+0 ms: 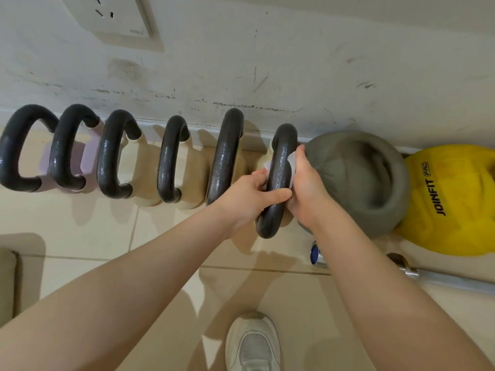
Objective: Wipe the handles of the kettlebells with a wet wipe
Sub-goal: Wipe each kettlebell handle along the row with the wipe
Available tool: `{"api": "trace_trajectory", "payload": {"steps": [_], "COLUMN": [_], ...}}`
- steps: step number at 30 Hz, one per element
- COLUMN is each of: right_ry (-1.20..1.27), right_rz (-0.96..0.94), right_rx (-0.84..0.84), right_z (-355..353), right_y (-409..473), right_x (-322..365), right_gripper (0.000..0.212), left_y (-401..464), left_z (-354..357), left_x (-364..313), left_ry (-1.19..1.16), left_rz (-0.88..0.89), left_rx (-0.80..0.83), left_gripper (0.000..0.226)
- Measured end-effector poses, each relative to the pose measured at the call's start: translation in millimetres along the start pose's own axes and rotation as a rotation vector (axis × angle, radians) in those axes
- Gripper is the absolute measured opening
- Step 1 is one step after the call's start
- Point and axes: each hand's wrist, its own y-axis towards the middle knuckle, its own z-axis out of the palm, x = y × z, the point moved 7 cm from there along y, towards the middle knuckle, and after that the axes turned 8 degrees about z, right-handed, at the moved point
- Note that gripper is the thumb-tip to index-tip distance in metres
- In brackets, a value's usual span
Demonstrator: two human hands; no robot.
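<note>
Upright, handle (281, 167) lengthwise toward wall (267, 62).

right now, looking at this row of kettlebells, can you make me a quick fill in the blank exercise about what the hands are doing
1. Both hands grip the handle of the ____ black-handled kettlebell counting from the left.
2. The white wet wipe is wrapped around that ____.
3. Just right of the right hand sits a soft grey kettlebell, and beyond it a ____ one printed JOINFIT.
4. The left hand holds the handle with its ____ laid across the front.

Missing words: sixth; handle; yellow; thumb
</note>
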Motion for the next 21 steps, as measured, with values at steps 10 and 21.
{"api": "trace_trajectory", "payload": {"steps": [10,21], "right_ry": [0.080,-0.382], "right_rz": [-0.132,-0.272], "right_rx": [0.039,0.018], "right_z": [-5,-9], "right_y": [-10,-26], "right_x": [-24,-54], "right_gripper": [0.062,0.040], "left_y": [0,-28], "left_z": [3,5], "left_x": [12,10], "left_ry": [-0.146,-0.222], "left_rz": [-0.057,-0.098], "left_rx": [-0.058,-0.162], "left_gripper": [0.025,0.044]}}
